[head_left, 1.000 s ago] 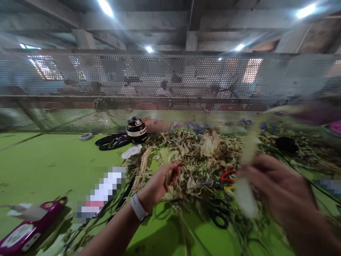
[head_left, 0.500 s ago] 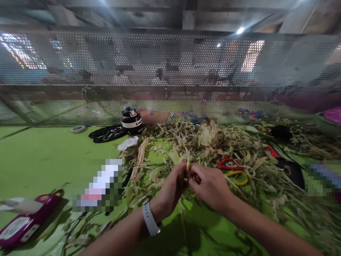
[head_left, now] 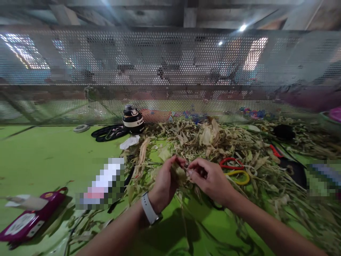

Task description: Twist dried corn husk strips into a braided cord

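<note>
My left hand [head_left: 165, 181], with a white band at the wrist, is closed around a pale dry husk piece [head_left: 179, 173] near the middle of the view. Close on its right, my right hand [head_left: 209, 177] pinches at the near end of the husk, its fingertips close to the left fingers. Exactly what lies between the right fingertips is too small to tell. Behind both hands spreads a heap of dry husks [head_left: 210, 137]. Scissors with red and yellow handles [head_left: 241, 177] lie among husks just right of my right hand.
A perforated metal screen [head_left: 160, 60] stands behind the green table [head_left: 53, 153]. A black jar [head_left: 133, 121], black cords, a tape ring [head_left: 81, 128] and white tissue [head_left: 130, 142] lie at the back left. A purple device [head_left: 32, 215] is at the front left, a dark pouch [head_left: 293, 173] at right.
My hands have turned and shifted slightly; the upright strip between the fingertips no longer shows, and more of the husk in my left hand is visible. The camera view has shifted a little.
</note>
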